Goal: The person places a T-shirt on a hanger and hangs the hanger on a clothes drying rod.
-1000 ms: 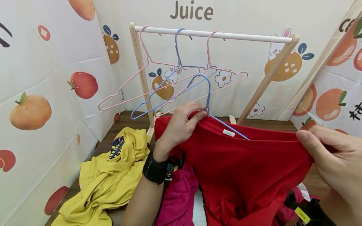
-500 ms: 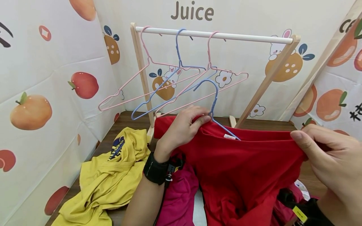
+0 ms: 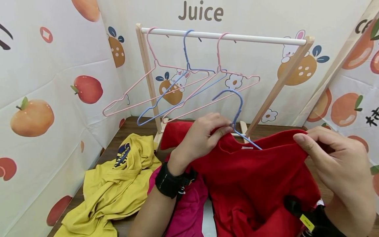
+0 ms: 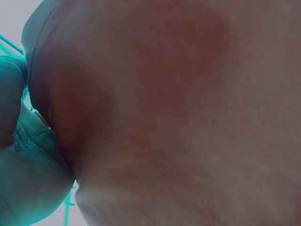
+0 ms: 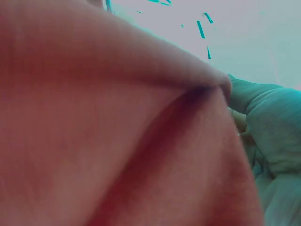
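Note:
A red T-shirt [image 3: 254, 177] hangs spread between both hands in the head view, its neckline up. My left hand [image 3: 204, 135] pinches the collar's left side together with the neck of a blue clothes hanger [image 3: 240, 105]. The hanger's hook stands free above the hand; one shoulder slopes into the neckline and the rest is hidden by cloth. My right hand [image 3: 337, 158] pinches the shirt's right side between thumb and fingers. Red cloth [image 4: 164, 117] fills most of the left wrist view. In the right wrist view, the shirt [image 5: 117, 117] folds toward the pinching fingers [image 5: 273, 113].
Behind the shirt stands a wooden rack with a white rail [image 3: 266, 39]. Two pink hangers [image 3: 130, 93] and a blue hanger [image 3: 163, 95] hang from it. A yellow shirt [image 3: 115, 184] lies crumpled at left, beside magenta cloth [image 3: 189, 210] on the dark table [image 3: 118, 131].
My left hand has moved right and slightly down with the hanger and collar. My right hand has moved left, and the shirt's neckline between them has slackened.

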The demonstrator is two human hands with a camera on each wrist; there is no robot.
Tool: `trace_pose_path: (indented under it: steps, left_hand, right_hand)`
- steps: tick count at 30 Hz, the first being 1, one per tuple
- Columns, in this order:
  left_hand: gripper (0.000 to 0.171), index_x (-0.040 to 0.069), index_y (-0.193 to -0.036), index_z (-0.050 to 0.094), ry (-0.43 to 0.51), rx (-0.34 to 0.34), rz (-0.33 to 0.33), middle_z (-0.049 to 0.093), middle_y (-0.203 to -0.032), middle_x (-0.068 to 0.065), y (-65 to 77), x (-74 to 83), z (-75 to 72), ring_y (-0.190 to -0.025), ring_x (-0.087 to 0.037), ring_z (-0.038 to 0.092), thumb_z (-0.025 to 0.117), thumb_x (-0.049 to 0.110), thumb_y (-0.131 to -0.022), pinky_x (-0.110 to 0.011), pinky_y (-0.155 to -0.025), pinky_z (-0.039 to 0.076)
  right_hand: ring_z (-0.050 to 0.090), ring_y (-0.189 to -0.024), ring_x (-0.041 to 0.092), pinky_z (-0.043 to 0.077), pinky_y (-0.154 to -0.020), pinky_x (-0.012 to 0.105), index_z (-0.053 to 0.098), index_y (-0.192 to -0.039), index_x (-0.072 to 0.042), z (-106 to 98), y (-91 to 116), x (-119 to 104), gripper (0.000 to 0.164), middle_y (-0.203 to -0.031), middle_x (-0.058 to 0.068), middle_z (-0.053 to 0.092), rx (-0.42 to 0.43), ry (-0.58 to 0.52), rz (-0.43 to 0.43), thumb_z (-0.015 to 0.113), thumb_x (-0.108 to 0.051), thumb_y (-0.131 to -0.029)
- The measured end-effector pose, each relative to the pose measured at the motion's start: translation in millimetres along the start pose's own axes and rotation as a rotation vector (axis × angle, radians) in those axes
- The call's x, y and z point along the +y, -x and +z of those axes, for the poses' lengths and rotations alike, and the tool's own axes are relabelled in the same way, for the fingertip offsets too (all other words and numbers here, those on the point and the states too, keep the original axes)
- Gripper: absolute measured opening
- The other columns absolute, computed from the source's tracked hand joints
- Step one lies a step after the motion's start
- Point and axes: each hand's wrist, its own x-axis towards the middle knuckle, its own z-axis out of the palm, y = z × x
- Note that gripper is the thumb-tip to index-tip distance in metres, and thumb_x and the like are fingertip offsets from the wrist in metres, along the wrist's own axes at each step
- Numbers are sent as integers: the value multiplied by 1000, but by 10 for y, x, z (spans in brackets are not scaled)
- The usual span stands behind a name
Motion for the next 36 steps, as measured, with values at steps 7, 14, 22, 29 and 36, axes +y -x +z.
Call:
trace_pose_path:
  steps: [7,14,22,29,36]
  left_hand:
    - [15,12,-109,75,-56,4,-4,63,-89,3,-4,29,41,-84,-8,53,63,18,-101,-22,-74,44]
    - [16,11,-108,76,-54,84,-26,63,-88,1,-2,12,-9,-83,-9,52,64,18,-101,-23,-72,44]
    - [16,11,-108,77,-62,145,-56,64,-90,0,4,3,-8,-86,-10,56,66,18,-99,-24,-73,46]
    - [14,12,-106,77,-58,148,-38,63,-88,1,5,9,12,-84,-9,53,67,18,-99,-24,-71,43]
    - [15,12,-107,77,-53,133,-44,63,-89,1,2,30,32,-85,-9,53,67,18,-99,-23,-72,44]
  right_hand:
    - [47,-66,-4,38,-54,13,75,-87,-12,58,7,-35,14,-83,-19,61,-46,4,23,73,2,-91]
    - [64,-85,-5,47,-77,3,75,-116,-19,97,22,-51,31,-112,-9,65,-294,-14,41,70,1,-93]
    - [52,-101,-4,41,-83,11,62,-136,-19,168,-16,-48,67,-123,-13,59,-465,51,-327,74,16,-79]
    - [56,-88,-6,44,-77,9,64,-132,-15,221,-40,-60,73,-122,-11,65,-416,98,-313,81,17,-69]
    - [51,-70,-3,40,-63,11,60,-119,-12,280,-12,-20,56,-98,-11,60,-384,56,-265,75,16,-73]
